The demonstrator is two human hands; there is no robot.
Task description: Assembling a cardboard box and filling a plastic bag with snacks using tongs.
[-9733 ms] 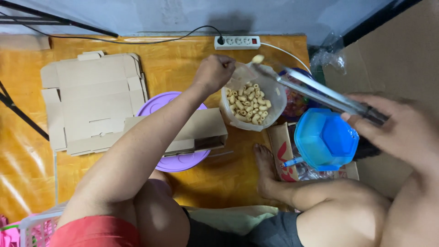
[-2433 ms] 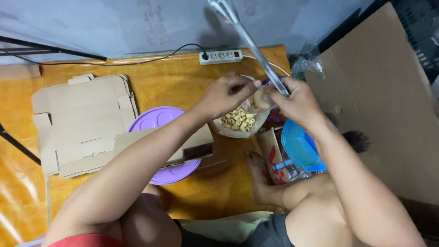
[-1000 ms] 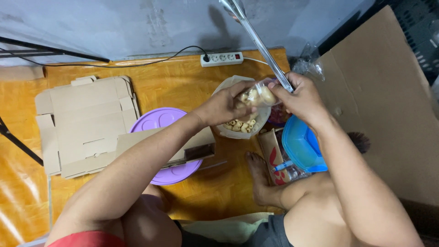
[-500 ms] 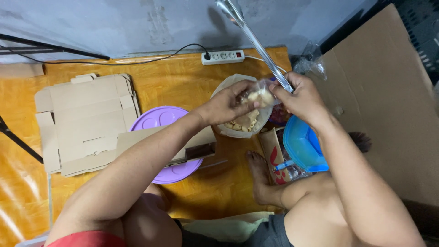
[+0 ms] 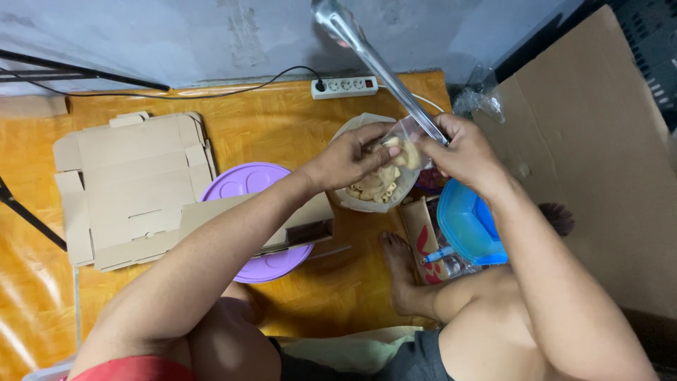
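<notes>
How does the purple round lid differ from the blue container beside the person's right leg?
The purple lid is round and flat, while the blue container is squarish with raised walls. The purple lid lies partly under a folded cardboard piece; the blue container rests on a printed box with its top uncovered. The purple lid sits by the left arm, the blue container under the right forearm. Both look plastic.

Flattened cardboard boxes (image 5: 134, 183) lying at left on floor (image 5: 282, 120). Round lid (image 5: 247, 185) sitting just right of them, partly under cardboard strip (image 5: 282, 222). Snack bag (image 5: 374, 187) standing right of lid, behind foot (image 5: 398, 271). Plastic tub (image 5: 469, 226) resting further right. Power strip (image 5: 344, 87) lying behind, along wall (image 5: 211, 35).
</notes>
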